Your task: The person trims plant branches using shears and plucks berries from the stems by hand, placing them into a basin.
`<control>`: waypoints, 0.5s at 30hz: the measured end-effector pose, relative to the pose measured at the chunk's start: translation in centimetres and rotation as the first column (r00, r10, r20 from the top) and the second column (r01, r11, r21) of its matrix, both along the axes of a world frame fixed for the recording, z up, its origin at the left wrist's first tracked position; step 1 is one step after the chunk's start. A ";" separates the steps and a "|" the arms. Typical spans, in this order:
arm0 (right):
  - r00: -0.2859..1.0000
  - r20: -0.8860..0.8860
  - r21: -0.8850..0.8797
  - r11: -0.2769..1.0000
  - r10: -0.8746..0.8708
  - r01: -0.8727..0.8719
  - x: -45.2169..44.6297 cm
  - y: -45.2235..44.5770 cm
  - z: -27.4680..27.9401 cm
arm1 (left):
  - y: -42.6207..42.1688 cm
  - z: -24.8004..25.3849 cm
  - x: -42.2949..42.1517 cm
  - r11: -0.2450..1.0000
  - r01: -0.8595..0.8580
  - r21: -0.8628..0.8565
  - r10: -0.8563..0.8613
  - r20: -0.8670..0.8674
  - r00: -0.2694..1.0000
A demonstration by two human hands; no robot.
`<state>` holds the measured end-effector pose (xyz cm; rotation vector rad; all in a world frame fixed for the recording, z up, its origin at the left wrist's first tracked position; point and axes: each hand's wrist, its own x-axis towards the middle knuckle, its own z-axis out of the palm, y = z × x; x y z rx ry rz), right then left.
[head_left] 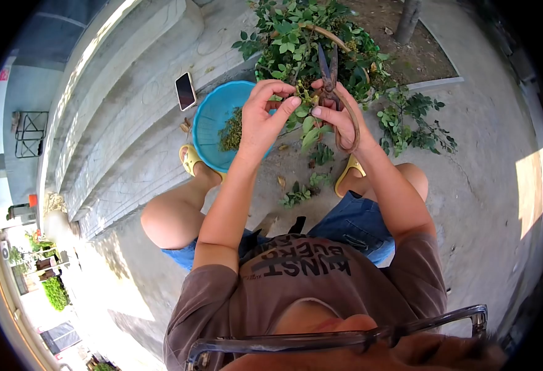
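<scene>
Two hands meet around a green sprig, which lies between their fingertips. The right hand grips scissors, blades beyond its fingers. The left hand has curled fingers; whether they pinch the sprig, I cannot tell. Its wrist partly hides the basin beside it.

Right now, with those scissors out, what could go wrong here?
The scissors in the right hand have parted blades; a slip might nick the nearby left hand. The blue bowl sits close to a yellow shoe, so a bump could tip it. The phone lies near the bowl and might get stepped on.
</scene>
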<state>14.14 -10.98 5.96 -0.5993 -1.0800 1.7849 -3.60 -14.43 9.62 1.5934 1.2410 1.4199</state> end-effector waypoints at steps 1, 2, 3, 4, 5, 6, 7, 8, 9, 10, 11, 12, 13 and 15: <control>1.000 0.007 0.022 1.000 0.001 -0.002 0.0 0.0 0.0 | 0.3 -0.3 0.0 1.000 -0.001 -0.022 0.000 -0.013 1.000; 1.000 0.008 0.019 1.000 0.003 -0.003 0.1 0.1 0.0 | 0.5 -0.6 0.0 1.000 -0.002 -0.024 0.002 -0.012 1.000; 1.000 0.014 0.033 0.999 0.008 -0.009 0.2 0.1 0.0 | 0.7 -0.8 -0.1 0.999 0.016 -0.051 -0.017 -0.018 1.000; 1.000 0.021 0.047 0.999 0.014 -0.015 0.2 0.2 -0.1 | 0.7 -1.0 -0.1 0.996 0.034 -0.079 -0.036 -0.023 0.999; 1.000 0.021 0.046 0.999 0.014 -0.015 0.3 0.2 -0.1 | 0.7 -1.2 -0.1 0.996 0.034 -0.080 -0.036 -0.023 0.999; 0.999 0.046 0.052 0.999 0.013 -0.015 0.4 0.2 -0.2 | 0.7 -1.2 -0.1 0.995 0.034 -0.098 -0.035 -0.012 0.999; 0.997 0.072 0.056 0.998 0.012 -0.016 0.4 0.2 -0.3 | 0.7 -1.3 0.0 0.993 0.034 -0.117 -0.035 -0.001 0.999; 0.997 0.072 0.054 0.998 0.013 -0.016 0.5 0.3 -0.3 | 0.7 -1.4 -0.1 0.992 0.034 -0.120 -0.034 0.000 0.999; 0.997 0.073 0.045 0.999 -0.003 0.000 0.6 0.5 -0.3 | 0.8 -1.4 -0.2 0.991 0.040 -0.126 -0.040 0.003 0.999; 0.997 0.075 0.036 0.999 -0.018 0.015 0.6 0.6 -0.3 | 0.8 -1.5 -0.4 0.990 0.046 -0.133 -0.046 0.006 0.999; 0.997 0.075 0.032 0.999 -0.016 0.013 0.7 0.7 -0.2 | 0.8 -1.5 -0.5 0.990 0.044 -0.137 -0.044 0.007 0.999; 0.996 0.082 0.030 0.999 -0.029 0.026 0.8 0.7 0.0 | 0.8 -1.4 -0.5 0.989 0.044 -0.142 -0.046 -0.016 0.999; 0.995 0.089 0.028 0.999 -0.041 0.038 0.9 0.8 0.2 | 0.8 -1.3 -0.6 0.988 0.042 -0.147 -0.049 -0.038 0.998; 0.994 0.105 0.036 0.999 -0.043 0.039 1.0 0.9 0.3 | 0.7 -1.0 -0.6 0.991 0.024 -0.133 -0.035 -0.082 0.996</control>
